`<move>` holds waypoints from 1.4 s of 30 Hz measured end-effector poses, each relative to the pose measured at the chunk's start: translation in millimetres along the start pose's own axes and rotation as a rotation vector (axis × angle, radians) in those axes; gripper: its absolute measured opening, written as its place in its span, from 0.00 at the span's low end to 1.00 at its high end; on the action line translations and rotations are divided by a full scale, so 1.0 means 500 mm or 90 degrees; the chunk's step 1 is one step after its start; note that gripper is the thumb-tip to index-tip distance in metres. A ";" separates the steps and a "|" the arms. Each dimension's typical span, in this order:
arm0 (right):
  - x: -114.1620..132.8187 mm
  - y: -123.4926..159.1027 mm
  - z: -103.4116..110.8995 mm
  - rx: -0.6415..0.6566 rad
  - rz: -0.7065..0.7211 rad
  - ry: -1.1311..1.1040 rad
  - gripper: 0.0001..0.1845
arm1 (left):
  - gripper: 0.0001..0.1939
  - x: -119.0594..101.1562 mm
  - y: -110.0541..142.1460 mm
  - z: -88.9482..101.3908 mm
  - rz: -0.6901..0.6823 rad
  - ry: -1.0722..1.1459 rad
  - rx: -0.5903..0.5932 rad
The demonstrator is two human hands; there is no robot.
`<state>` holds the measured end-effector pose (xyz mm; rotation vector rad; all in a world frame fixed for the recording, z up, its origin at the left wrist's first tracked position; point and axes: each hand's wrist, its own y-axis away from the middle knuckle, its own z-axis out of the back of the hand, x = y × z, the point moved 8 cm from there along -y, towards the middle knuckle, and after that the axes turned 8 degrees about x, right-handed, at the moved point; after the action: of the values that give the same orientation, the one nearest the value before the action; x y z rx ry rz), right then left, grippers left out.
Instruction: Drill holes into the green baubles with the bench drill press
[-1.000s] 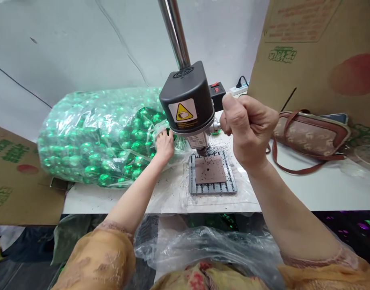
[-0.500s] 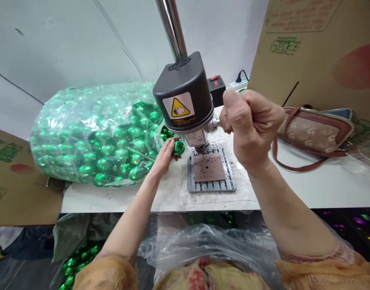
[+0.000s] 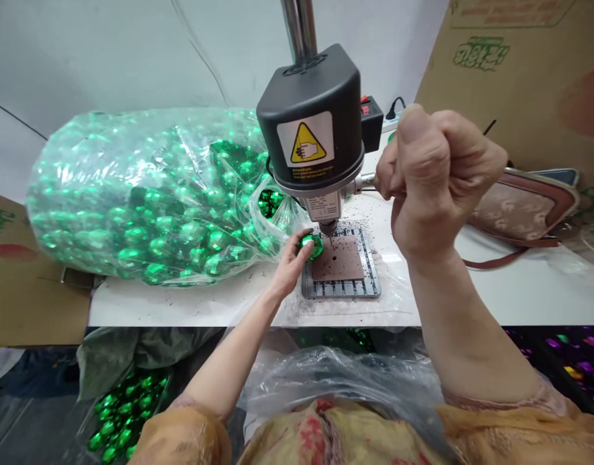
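**Green bauble pinched just beside the drill bit**

The left hand (image 3: 291,266) has its grip closed at the fingertips on a shiny green bauble (image 3: 312,246), which sits just left of the bit (image 3: 329,238) of a bench drill (image 3: 310,116) and just above the left edge of the drill's brown pad (image 3: 338,258). The bauble looks round, with no clear long axis, and the hand hides which way any cap or stem points. The bit points straight down at the pad, which lies on a slotted grey metal base (image 3: 342,290). The right hand (image 3: 439,174) is clamped in a fist around the feed lever (image 3: 366,183), which runs sideways out of the drill head toward the right. Dark drill dust is scattered over the worktop (image 3: 132,310). A large clear bag of green baubles (image 3: 132,194) lies left of the drill, and a brown handbag (image 3: 522,212) lies to the right.
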<state>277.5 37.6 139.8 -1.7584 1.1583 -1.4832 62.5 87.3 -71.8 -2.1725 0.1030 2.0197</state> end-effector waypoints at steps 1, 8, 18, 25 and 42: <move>0.001 0.000 0.000 0.001 -0.005 0.003 0.27 | 0.22 0.003 -0.004 -0.003 -0.010 -0.001 0.006; 0.004 0.000 -0.002 -0.008 0.027 -0.012 0.25 | 0.26 0.032 -0.032 -0.017 -0.058 0.047 0.031; 0.003 -0.004 -0.002 -0.011 0.057 -0.013 0.27 | 0.30 0.046 -0.035 -0.034 -0.074 0.019 0.109; 0.003 -0.003 -0.003 -0.018 0.050 -0.016 0.27 | 0.29 0.034 -0.023 -0.050 -0.082 -0.110 0.131; 0.006 -0.005 -0.006 -0.004 0.025 0.023 0.28 | 0.30 0.050 -0.003 -0.072 -0.068 -0.088 0.113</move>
<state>275.2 36.5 144.3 -1.7100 1.2090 -1.4951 100.2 84.0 -93.9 -1.8871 0.1403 2.0106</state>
